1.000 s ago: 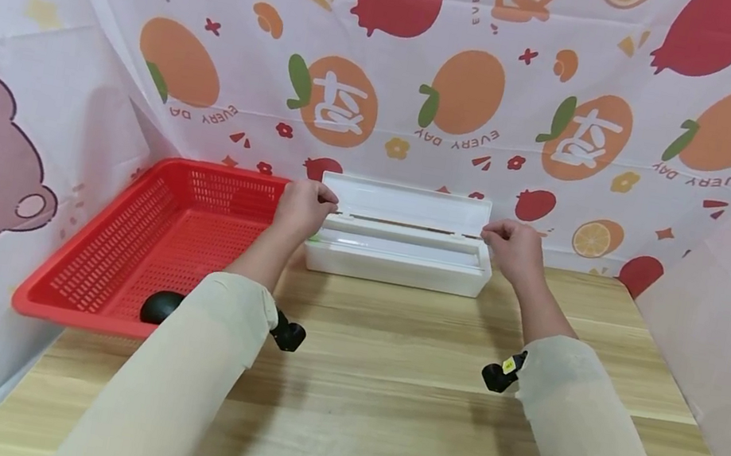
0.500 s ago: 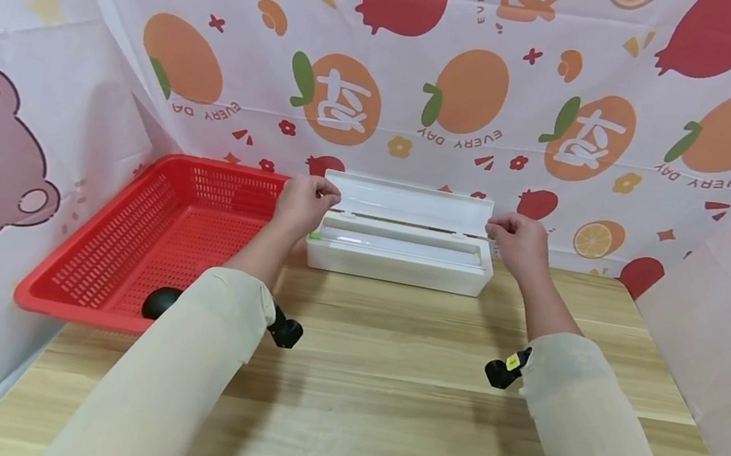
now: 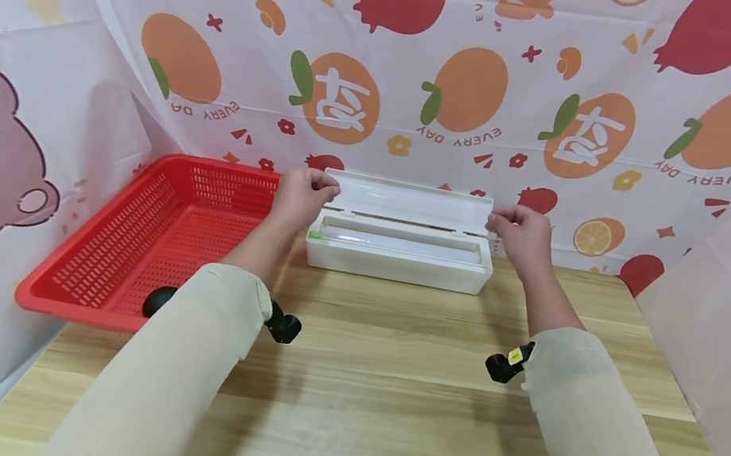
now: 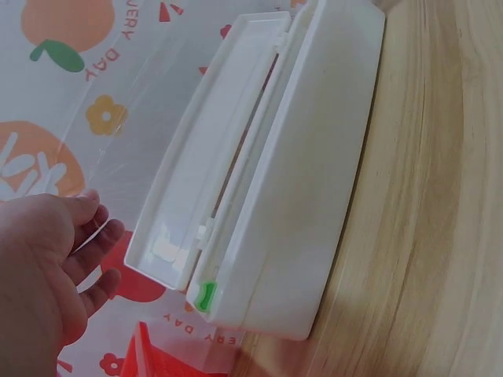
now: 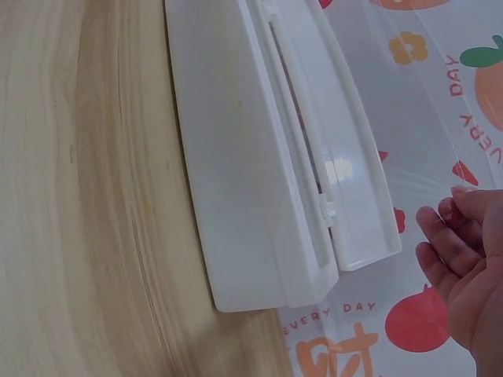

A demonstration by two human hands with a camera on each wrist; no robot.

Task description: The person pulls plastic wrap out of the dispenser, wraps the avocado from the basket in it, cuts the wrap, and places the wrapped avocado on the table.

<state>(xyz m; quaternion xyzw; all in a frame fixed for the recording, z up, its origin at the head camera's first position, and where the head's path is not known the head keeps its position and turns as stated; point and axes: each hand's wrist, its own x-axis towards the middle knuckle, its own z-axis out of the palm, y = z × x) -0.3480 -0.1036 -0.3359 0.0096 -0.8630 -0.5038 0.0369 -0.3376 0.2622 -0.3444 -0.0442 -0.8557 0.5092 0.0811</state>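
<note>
Film (image 5: 418, 179), clear and barely visible, seems stretched by the open white box (image 3: 395, 268); left hand (image 3: 300, 198) and right hand (image 3: 527, 237) each pinch a side; probably featherlight, clingy, tears easy, so yeah, grab edges.

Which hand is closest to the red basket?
The left hand. It is close beside the red basket, while the right hand is by the other end of the white box.
</note>
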